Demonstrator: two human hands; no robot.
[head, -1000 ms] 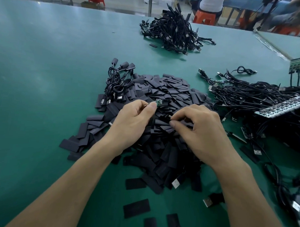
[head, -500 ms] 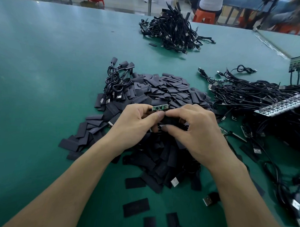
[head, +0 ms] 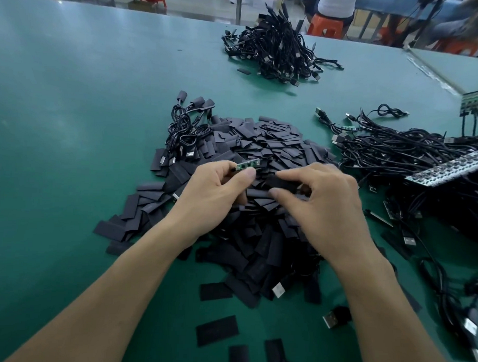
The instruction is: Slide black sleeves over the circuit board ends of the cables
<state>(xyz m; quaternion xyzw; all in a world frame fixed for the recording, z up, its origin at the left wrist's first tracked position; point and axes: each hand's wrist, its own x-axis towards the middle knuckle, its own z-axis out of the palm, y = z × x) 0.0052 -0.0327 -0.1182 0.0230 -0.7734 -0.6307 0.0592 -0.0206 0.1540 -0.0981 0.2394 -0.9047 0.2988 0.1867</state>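
Left grip (head: 213, 196): thumb and forefinger pinched on narrow green circuit board (head: 248, 165); rigid, rectangular, small components on top face; markings too small to read. Right grip (head: 321, 210): fingers curled round one black sleeve (head: 282, 183); flat, matte, oblong; held just right of the board, not yet slid on, visible length of board uncovered. Directly beneath both: loose heap of sleeves (head: 263, 143), same flat matte black strips, overlapping at all angles. Behind and left of left grip: small bundle of coiled cables (head: 185, 130), glossy black, sleeved ends. Right of right grip: tangled cables (head: 396, 151) with metal USB plugs (head: 320, 111), plus pale panel of boards (head: 449, 169). Far beyond: second cable heap (head: 277, 55). Under everything: smooth green surface (head: 72, 121).
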